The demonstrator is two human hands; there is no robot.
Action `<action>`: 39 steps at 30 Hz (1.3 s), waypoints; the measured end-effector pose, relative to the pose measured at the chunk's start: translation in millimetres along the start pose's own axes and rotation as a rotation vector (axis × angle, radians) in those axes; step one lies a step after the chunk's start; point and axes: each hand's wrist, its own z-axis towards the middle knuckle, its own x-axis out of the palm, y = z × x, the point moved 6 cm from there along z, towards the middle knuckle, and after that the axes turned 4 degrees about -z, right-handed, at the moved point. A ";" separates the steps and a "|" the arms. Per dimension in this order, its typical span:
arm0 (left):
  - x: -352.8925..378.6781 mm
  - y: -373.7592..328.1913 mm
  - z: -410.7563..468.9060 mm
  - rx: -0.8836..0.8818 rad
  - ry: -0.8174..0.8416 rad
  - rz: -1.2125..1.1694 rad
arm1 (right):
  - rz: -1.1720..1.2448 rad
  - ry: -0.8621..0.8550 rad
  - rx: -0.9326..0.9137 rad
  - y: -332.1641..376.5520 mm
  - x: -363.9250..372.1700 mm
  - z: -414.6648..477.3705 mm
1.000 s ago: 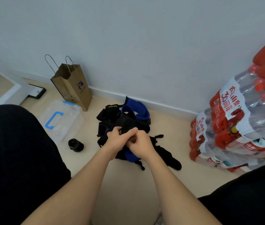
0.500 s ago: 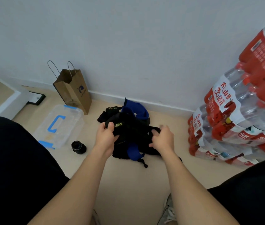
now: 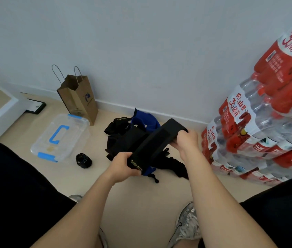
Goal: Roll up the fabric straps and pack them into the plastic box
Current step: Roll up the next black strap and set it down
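Observation:
A wide black fabric strap with gold lettering is stretched out above the floor between both hands. My left hand grips its lettered near end. My right hand grips its far end. Beneath it a pile of black and blue straps lies on the floor by the wall. One rolled black strap sits alone left of the pile. The clear plastic box, lid closed with blue handle and clips, lies further left.
A brown paper bag stands against the wall behind the box. Stacked packs of bottled water fill the right side. My knees in black frame the bottom corners, and grey shoes show below. A white ledge is at far left.
The hands have lifted one black strap out of the pile and pulled it straight, the right hand moving right and up, the left hand drawing toward me.

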 end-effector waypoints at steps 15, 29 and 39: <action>42.9 3.1 6.3 0.130 0.119 0.358 | -1.315 0.662 -0.280 -77.9 25.3 -43.6; 39.7 17.4 30.2 0.081 0.132 0.685 | -1.078 0.763 -0.296 -92.2 44.2 -29.9; 31.7 17.7 48.1 0.072 0.055 0.298 | -0.949 0.371 -0.411 -82.7 23.4 -10.8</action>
